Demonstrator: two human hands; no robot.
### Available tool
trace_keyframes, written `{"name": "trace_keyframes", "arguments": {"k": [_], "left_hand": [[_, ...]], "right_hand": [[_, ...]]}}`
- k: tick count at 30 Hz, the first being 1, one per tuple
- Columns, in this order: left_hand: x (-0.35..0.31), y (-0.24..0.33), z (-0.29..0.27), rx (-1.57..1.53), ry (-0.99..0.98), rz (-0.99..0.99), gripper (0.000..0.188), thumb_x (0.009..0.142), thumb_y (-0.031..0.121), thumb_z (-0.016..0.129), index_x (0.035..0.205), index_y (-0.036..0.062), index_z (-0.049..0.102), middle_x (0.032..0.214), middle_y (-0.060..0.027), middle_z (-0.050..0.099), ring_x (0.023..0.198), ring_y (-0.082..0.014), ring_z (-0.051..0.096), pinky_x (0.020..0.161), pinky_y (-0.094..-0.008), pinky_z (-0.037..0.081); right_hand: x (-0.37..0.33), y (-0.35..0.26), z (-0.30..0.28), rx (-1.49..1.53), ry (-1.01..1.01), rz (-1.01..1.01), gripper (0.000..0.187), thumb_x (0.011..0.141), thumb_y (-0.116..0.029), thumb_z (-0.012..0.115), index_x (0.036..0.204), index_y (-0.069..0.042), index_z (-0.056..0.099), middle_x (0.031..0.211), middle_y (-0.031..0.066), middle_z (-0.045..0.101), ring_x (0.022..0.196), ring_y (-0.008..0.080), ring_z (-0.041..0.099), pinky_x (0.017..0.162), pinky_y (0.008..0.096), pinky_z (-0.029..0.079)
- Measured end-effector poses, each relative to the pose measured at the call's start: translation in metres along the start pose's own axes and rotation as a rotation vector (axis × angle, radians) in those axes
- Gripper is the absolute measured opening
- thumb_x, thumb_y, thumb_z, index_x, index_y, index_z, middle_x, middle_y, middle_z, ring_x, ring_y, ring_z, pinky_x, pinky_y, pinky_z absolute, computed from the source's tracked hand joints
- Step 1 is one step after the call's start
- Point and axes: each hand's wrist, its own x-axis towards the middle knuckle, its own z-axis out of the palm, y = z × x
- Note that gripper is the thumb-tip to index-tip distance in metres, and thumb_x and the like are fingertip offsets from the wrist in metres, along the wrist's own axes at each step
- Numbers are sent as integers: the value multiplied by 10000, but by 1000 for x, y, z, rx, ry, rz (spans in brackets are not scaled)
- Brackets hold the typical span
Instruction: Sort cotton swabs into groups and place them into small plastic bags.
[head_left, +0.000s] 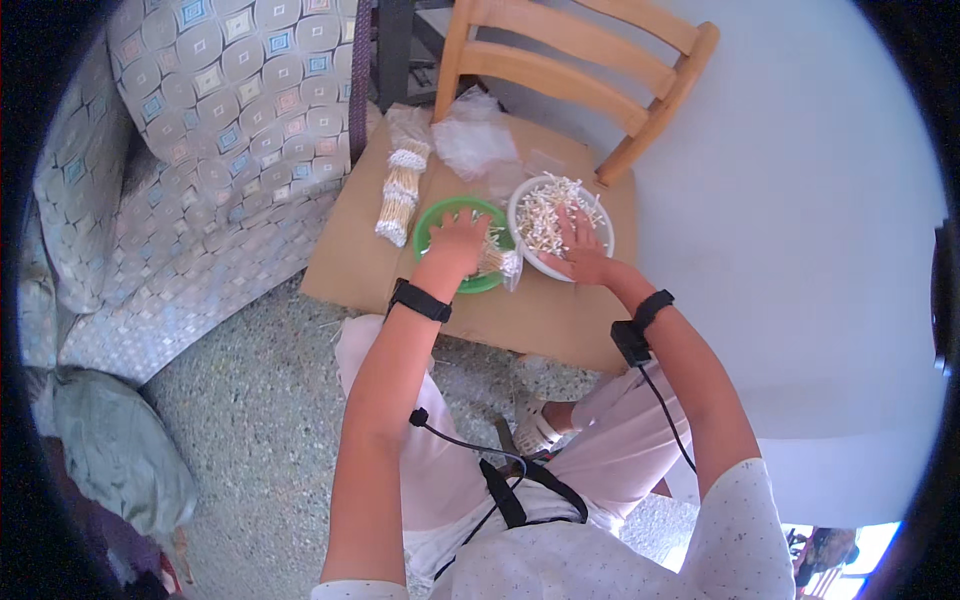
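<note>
"Where are the hands?"
"The left hand (460, 244) is down in the green basin (419, 230); whether it grips anything, I can't tell. Just right of that basin, the right hand (588, 258) lies fingers spread on loose cotton swabs (541, 214) in a white bowl (513, 212)."
"Anything in the way?"
"A swab bundle (498, 263) crowds the basin's right side. Left of it lie bagged swabs (402, 186); beyond, clear bags (474, 143) and a wooden chair back (570, 66). Cardboard (490, 325) lies beneath."
</note>
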Motion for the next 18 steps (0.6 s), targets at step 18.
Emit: {"name": "trace_keyframes", "arguments": {"k": [18], "left_hand": [[-3, 1, 14, 68, -41, -73, 803, 644, 174, 772, 1347, 187, 383, 1333, -131, 396, 1220, -394, 413, 911, -539, 428]], "right_hand": [[1, -3, -6, 18, -128, -26, 1063, 776, -768, 405, 1449, -187, -179, 1492, 246, -148, 1385, 440, -76, 1072, 579, 127]]}}
